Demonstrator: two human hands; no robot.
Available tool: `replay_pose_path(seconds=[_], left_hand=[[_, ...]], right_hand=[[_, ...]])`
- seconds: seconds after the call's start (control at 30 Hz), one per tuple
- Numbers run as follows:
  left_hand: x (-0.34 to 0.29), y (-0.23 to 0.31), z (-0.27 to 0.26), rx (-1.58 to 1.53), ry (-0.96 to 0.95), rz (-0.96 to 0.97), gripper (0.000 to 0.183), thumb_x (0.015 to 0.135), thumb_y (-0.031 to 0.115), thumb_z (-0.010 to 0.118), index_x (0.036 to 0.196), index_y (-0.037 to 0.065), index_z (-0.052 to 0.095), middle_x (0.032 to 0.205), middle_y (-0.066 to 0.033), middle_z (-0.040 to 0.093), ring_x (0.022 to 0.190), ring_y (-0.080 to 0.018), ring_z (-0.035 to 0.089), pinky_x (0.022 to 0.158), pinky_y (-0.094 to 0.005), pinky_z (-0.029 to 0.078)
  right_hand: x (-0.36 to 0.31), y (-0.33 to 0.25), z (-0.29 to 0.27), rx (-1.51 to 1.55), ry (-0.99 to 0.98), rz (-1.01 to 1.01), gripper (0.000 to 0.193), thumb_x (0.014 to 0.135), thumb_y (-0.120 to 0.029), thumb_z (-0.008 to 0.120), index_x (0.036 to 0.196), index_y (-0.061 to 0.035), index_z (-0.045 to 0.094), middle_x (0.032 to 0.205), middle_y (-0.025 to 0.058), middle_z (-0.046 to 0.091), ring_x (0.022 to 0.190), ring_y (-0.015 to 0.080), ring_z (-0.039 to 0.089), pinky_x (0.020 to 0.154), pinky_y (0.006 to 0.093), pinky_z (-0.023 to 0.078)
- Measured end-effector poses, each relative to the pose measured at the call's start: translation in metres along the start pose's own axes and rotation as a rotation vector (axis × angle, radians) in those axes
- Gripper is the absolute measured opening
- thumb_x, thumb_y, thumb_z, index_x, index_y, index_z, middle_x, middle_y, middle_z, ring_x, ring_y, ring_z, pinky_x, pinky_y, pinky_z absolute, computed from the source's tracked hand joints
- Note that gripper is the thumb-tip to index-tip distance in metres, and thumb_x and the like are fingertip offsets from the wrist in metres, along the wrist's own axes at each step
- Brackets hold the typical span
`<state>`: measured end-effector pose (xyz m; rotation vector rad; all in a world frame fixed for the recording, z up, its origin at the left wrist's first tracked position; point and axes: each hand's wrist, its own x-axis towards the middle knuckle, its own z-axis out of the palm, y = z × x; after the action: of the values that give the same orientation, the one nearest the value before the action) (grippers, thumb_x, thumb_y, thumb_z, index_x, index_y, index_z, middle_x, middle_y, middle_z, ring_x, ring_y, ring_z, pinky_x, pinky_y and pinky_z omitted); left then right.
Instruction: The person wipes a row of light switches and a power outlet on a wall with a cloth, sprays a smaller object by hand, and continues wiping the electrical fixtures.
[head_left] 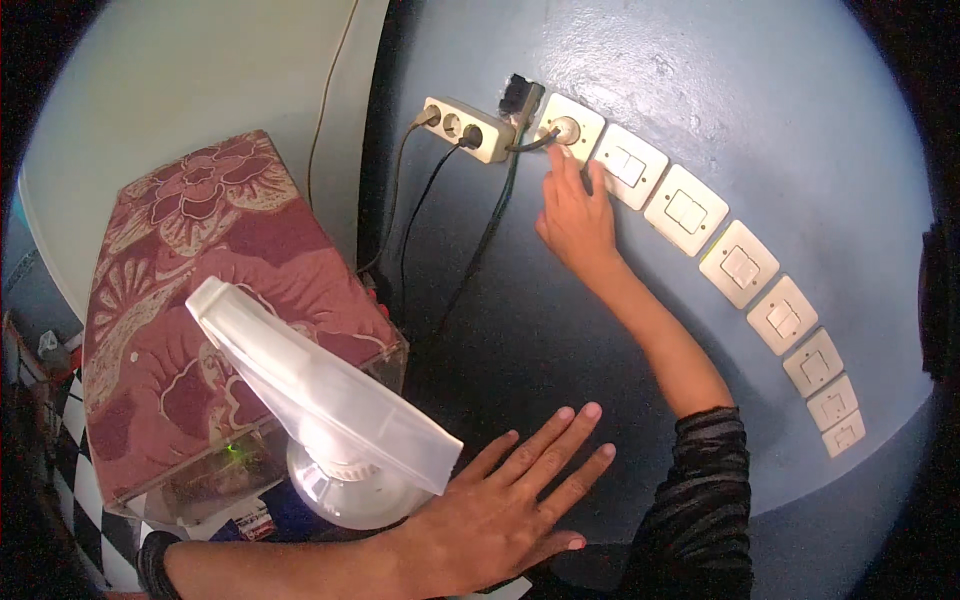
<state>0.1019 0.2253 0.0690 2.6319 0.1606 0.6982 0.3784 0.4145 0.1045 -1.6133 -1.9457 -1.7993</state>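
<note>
My right hand (580, 210) is raised to the blue-grey wall, its fingertips just beneath a round plug (565, 130) seated in a white wall socket (588, 112). Its fingers are stretched out and slightly apart; whether a fingertip touches the plug I cannot tell. Low in the picture, my left hand (490, 510) has its fingers spread, palm toward the dark lower wall, with nothing in it. Beside its wrist stands a pale translucent plastic thing (330, 375) with a clear rounded part (355, 490) below, partly in front of my forearm. Its kind is unclear.
A white power strip (470, 130) hangs left of the socket, with dark cables running down. Several white switch plates (686, 210) curve away rightward along the wall. To the left, a maroon floral cloth (210, 240) under clear plastic covers a raised surface. Checkered flooring (90, 535) shows lower left.
</note>
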Motion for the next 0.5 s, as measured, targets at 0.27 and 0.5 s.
replay_pose_path(seconds=[0.27,0.5], left_hand=[[-0.003,-0.005,0.002,0.004,0.027,0.002,0.077,0.088,0.043,0.06,0.149,0.008,0.026,0.154,-0.0244,0.016,0.139,-0.0414,0.028,0.105,-0.0489,0.038],[-0.001,-0.004,0.0,0.003,-0.003,0.0,0.078,0.089,0.042,0.06,0.149,0.007,0.025,0.154,-0.0256,0.015,0.139,-0.0413,0.029,0.105,-0.049,0.037]], right_hand=[[-0.009,0.006,-0.012,0.012,0.021,-0.019,0.042,0.066,-0.023,0.072,0.102,-0.005,0.058,0.139,0.0117,0.047,0.111,0.0229,0.048,0.095,0.0429,0.036],[0.017,-0.01,-0.003,-0.032,-0.09,0.039,0.013,0.081,-0.017,0.059,0.09,-0.0086,0.059,0.133,0.0119,0.054,0.084,0.0198,0.06,0.068,0.0353,0.051]])
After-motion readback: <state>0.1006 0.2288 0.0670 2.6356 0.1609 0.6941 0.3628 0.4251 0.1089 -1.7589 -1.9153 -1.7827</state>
